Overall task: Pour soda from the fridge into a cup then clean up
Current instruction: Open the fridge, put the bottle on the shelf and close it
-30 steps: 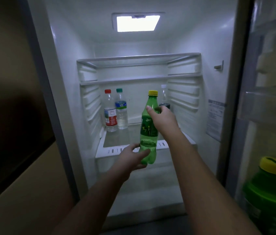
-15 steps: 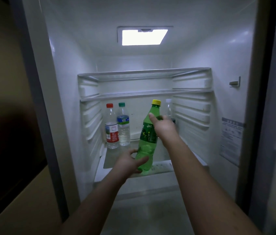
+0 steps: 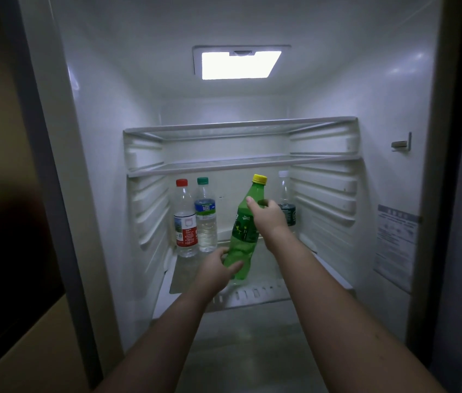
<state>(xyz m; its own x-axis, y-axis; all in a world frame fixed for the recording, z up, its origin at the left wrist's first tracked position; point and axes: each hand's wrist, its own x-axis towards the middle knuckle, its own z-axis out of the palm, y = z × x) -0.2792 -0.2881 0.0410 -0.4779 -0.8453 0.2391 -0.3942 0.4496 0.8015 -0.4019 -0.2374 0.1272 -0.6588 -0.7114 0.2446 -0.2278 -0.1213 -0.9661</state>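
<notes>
Fridge shelf (image 3: 255, 293): soda bottle (image 3: 245, 222) in both grips.

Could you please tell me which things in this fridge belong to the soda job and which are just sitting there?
Job: green plastic soda bottle with yellow cap, held by both hands.

Bystanders: red-capped clear water bottle, green-capped clear water bottle, white-capped clear bottle.

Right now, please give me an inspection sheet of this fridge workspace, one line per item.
Surface: white fridge shelf, lit by the ceiling lamp.
Job's things: green soda bottle, yellow cap on, tilted, held above the shelf.
Clutter: red-capped water bottle, green-capped water bottle, clear bottle with dark label behind.
Grippers: left hand at the bottle's base; right hand around its upper body.
Cables: nothing seen.
Surroundings: sticker on the right wall; two bare upper shelves.
</notes>
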